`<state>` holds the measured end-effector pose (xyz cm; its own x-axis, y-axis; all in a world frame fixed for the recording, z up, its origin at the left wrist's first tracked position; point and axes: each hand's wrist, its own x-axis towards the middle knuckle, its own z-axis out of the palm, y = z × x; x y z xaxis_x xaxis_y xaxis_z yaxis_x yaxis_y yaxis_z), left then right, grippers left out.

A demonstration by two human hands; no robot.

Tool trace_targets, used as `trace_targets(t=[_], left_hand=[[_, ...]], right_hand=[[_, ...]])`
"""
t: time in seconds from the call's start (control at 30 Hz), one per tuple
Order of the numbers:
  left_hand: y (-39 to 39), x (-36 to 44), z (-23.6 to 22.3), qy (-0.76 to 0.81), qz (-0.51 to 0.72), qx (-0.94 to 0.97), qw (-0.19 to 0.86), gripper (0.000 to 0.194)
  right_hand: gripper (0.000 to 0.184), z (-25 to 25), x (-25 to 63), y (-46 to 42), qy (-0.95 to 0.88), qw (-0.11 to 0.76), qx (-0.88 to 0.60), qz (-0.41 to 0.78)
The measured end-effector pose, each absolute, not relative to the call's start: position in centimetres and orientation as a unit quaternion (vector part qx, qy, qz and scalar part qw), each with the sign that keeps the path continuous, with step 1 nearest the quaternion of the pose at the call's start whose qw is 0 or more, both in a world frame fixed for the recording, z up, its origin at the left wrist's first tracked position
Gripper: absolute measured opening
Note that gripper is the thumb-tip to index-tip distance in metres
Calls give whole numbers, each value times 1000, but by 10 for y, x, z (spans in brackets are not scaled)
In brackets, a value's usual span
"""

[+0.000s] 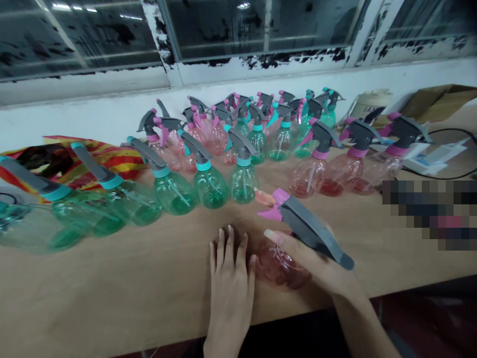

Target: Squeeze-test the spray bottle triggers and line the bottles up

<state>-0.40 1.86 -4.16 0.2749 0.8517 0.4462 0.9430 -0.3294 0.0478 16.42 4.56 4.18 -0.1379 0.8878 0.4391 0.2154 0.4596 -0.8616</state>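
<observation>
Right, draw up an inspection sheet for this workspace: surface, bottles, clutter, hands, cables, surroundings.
Surface: brown tabletop, crowded toward the wall.
Bottles: held pink spray bottle; green-tinted bottles lined up at left; three pink-tinted bottles at right; mixed group behind.
Clutter: red-and-yellow packaging, white tub, cardboard box.
Hands: left hand palm down, fingers spread; right hand grips the held bottle.
Cables: black cable looping at far right.
Surroundings: white wall, windows above; pixelated patch at right unreadable.

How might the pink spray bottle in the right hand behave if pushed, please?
The pink spray bottle may tip if pushed near its long, overhanging grey trigger head. It would probably feel light, as it looks like see-through plastic, and its glossy surface might be slippery.
</observation>
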Motion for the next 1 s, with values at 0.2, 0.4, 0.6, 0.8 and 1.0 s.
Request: trace_targets(t=[0.2,0.4,0.6,0.8,1.0], left_hand=[[19,-3,-43,-571,-206,-787,112,40],[19,-3,-43,-572,-203,-788,101,40],[18,-3,-41,-571,-193,-792,93,41],[18,-4,-40,-569,-189,-795,91,41],[18,-5,-42,-573,-195,-790,97,41]], right_hand=[[19,45,165,45,-668,523,-406,341],[28,50,164,45,-679,515,-395,343],[11,54,161,46,-660,523,-431,325],[15,53,160,46,-659,526,-430,324],[21,49,166,46,-685,518,-401,320]])
